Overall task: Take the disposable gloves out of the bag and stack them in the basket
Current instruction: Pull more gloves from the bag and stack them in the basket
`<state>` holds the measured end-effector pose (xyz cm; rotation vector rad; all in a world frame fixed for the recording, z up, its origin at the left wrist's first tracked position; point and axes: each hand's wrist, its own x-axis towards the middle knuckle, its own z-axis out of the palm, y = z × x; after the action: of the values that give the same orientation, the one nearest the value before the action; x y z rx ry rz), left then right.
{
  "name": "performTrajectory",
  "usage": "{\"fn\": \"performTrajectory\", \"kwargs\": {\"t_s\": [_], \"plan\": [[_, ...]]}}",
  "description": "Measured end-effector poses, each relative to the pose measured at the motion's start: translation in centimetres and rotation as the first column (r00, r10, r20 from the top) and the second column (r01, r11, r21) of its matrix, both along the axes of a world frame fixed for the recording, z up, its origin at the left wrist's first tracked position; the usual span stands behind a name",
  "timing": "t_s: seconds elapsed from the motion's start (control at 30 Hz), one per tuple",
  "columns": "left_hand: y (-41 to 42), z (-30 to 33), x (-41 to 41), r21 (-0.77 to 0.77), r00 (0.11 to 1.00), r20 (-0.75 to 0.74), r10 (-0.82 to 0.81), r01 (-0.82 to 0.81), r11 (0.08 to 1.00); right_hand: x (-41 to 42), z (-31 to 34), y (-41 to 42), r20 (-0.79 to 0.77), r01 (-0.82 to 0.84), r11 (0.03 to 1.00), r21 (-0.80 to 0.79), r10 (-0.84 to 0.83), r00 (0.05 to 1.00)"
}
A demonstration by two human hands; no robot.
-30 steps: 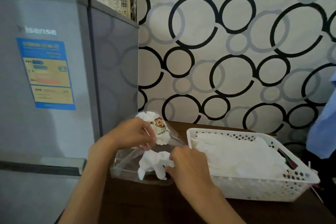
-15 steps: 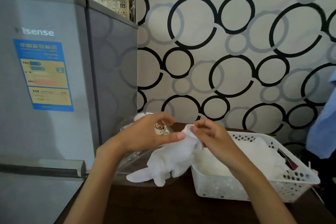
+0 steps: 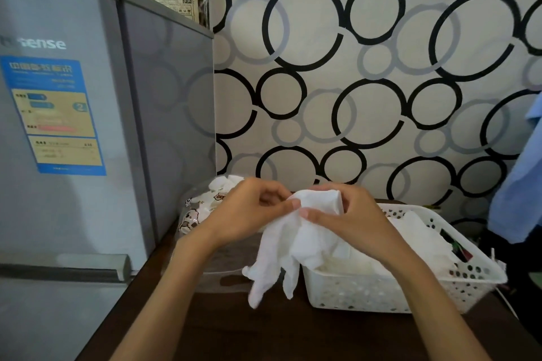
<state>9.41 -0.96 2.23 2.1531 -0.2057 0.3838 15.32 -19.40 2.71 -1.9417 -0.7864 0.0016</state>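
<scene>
The left hand (image 3: 249, 211) pinches the upper edge of a thin white disposable glove (image 3: 289, 246) between its thumb and curled fingers, and the right hand (image 3: 349, 220) pinches the same edge just beside it, thumb tip nearly meeting the left thumb. The glove hangs down from both hands, its limp fingers dangling in front of the near left corner of a white perforated plastic basket (image 3: 381, 293), above the dark brown wooden surface (image 3: 264, 331). Inside the basket lies a flat stack of white gloves (image 3: 422, 240), reaching close to the rim. Behind the left hand, a clear plastic bag printed with small cartoon figures (image 3: 199, 211) rests on the surface against the side of a grey refrigerator (image 3: 88, 214), with more white gloves showing at its top. The refrigerator carries a blue and yellow energy label (image 3: 55, 114) on its door. The wall behind is papered with black and grey circles (image 3: 352, 82), and a light blue cloth (image 3: 519, 190) hangs at the right edge.
</scene>
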Motion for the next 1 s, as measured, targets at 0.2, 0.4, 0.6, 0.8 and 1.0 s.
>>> {"fn": "performTrajectory", "kwargs": {"t_s": [0.2, 0.4, 0.6, 0.8, 1.0], "plan": [[0.5, -0.4, 0.1, 0.083, 0.997, -0.033, -0.072, 0.074, 0.994, 0.2, 1.8, -2.6, -0.138, -0.086, 0.995, 0.054, 0.092, 0.986], [-0.3, -0.5, 0.0, 0.003, 0.984, -0.069, -0.163, 0.164, 0.987, 0.5, 3.0, -5.7, -0.257, -0.141, 0.989, 0.051, 0.149, 0.955], [-2.4, -0.7, 0.8, -0.222, 0.999, 0.006, -0.036, 0.036, 0.974, 2.3, 2.3, -6.6, -0.288, 0.146, 0.945, 0.292, -0.059, 0.956], [-4.2, -0.6, 1.8, -0.294, 0.992, 0.104, 0.071, -0.037, 0.955, 2.9, 2.2, -6.9, -0.068, 0.347, 0.864, 0.364, -0.347, 0.935], [-7.9, 1.1, 3.7, -0.448, 0.965, 0.108, 0.241, -0.169, 0.878, 3.2, 2.2, -6.9, 0.279, 0.412, 0.783, 0.466, -0.572, 0.771]]}}
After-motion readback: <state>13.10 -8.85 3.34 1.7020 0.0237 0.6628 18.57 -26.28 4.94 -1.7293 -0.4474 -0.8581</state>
